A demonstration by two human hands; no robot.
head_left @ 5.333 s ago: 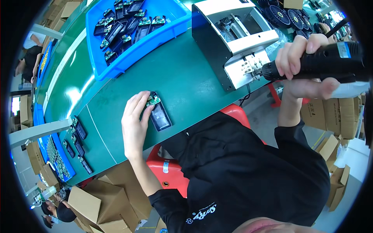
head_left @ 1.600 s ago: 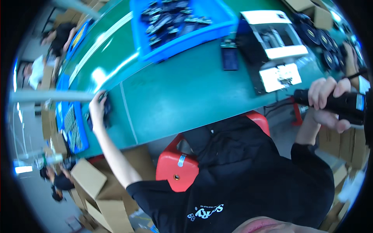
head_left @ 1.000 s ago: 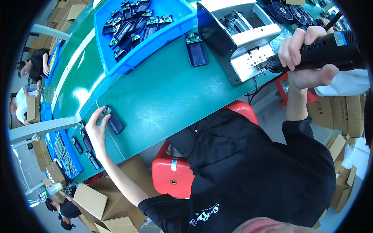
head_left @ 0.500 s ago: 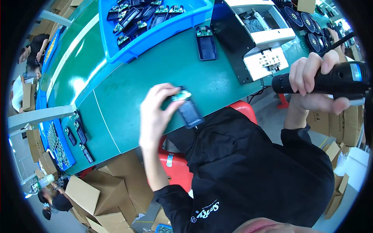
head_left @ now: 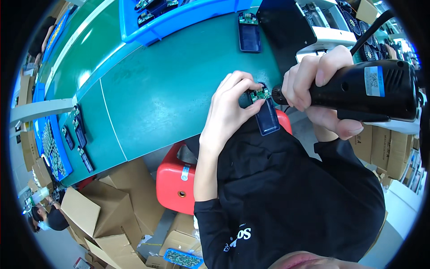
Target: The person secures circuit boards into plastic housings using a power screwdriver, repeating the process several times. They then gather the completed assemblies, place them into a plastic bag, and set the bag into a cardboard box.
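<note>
The left hand (head_left: 228,105) pinches 1 dark casing (head_left: 268,119) by its far, circuit-board end at the bench's (head_left: 179,89) near edge, long axis near-far; the right hand's (head_left: 308,80) fingers wrap a black driver (head_left: 358,92), nose just right of it.

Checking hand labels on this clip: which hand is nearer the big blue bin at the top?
Left. The left hand is below the big blue bin in the picture, holding a dark case; the right hand is farther right, gripping a power screwdriver.
</note>
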